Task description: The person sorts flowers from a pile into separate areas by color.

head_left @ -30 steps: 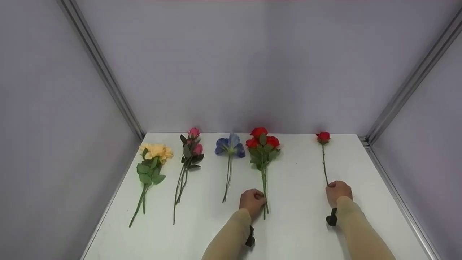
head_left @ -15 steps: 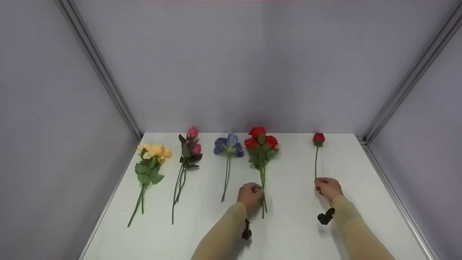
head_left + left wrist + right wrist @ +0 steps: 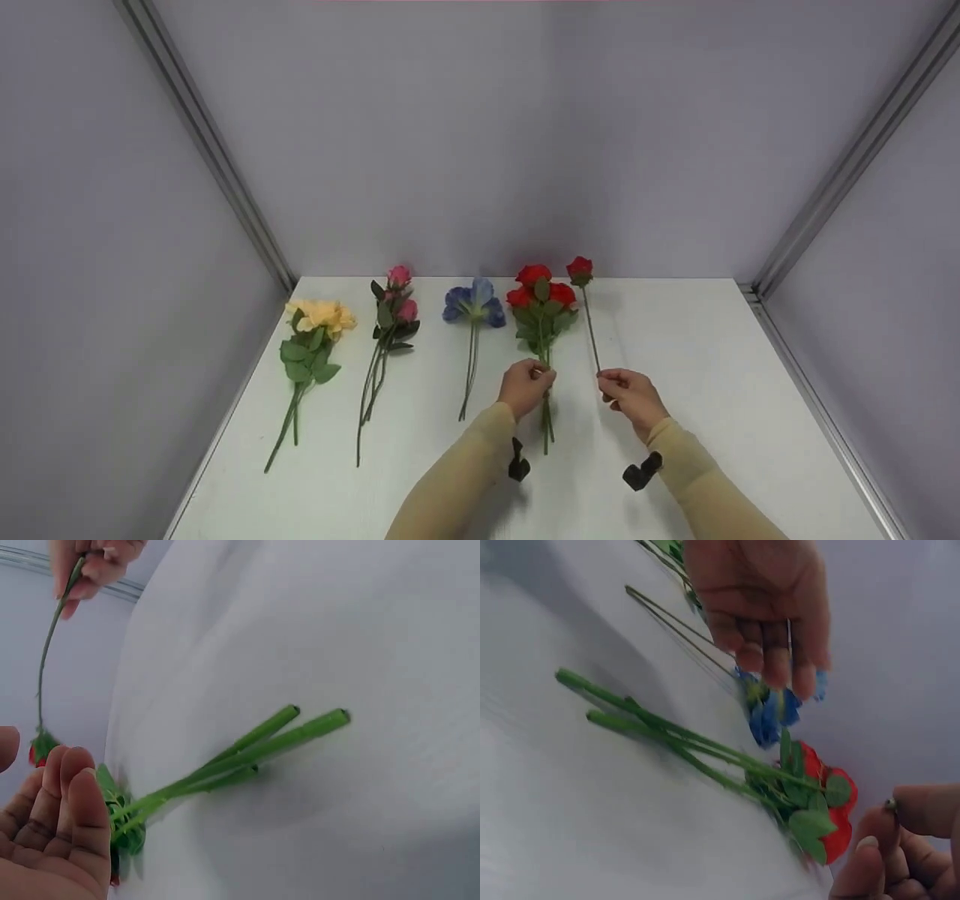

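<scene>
My right hand [image 3: 631,395] pinches the low end of a single red rose's stem between thumb and fingertips, the bloom [image 3: 580,270] pointing to the back. In the right wrist view the cut stem end [image 3: 890,804] pokes out between the fingers. A bunch of red roses [image 3: 553,319] lies on the white table just left of that rose, its green stems [image 3: 255,746] crossing. Over those stems hovers my left hand [image 3: 525,388], fingers loosely bent and apart from them, holding nothing, as both wrist views show.
Left of the red bunch lie blue flowers [image 3: 476,304], pink roses [image 3: 407,309] and yellow flowers [image 3: 322,316], stems toward the front. Grey panels [image 3: 480,150] enclose the white table [image 3: 750,360] at the back and both sides.
My right hand has lifted the single rose and carried it left, close beside the red bunch. My left hand has shifted slightly toward the back along the bunch's stems.
</scene>
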